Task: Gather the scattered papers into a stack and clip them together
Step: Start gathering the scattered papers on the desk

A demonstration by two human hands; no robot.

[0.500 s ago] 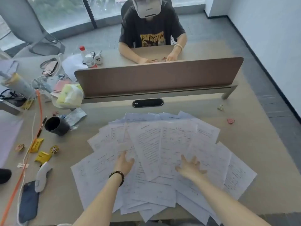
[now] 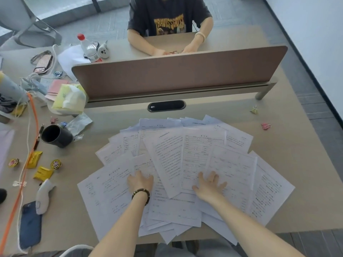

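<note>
The fingers (image 2: 213,176) of the right hand (image 2: 209,186) are straight and spread wide, lying flat on the scattered papers (image 2: 185,164); they grip nothing, only press down on the printed sheets beneath them. The left hand (image 2: 140,181) also lies palm down on the papers, its fingers (image 2: 143,176) straight but held closer together, touching a sheet without pinching it. A dark beaded bracelet (image 2: 141,193) circles the left wrist.

The papers fan out over the near middle of the worktop (image 2: 297,164), overlapping one another at many angles, and the lowest sheets hang over the near edge. None are squared into a stack.

Two binder clips lie well apart from the papers toward the far right: a pink clip (image 2: 265,126) and, beyond it, a yellow-green clip (image 2: 254,109). Neither hand touches them.

To the left of the papers stands a dark cup (image 2: 55,136). Near it lie yellow snack packets (image 2: 42,173), a white handheld device (image 2: 43,195) and a dark blue phone (image 2: 30,225). An orange cable (image 2: 33,115) runs along the left side.

Past the papers rises a brown divider panel (image 2: 176,71), and behind it a person in a dark printed T-shirt (image 2: 168,17) sits with both hands on the far side of the worktop.
</note>
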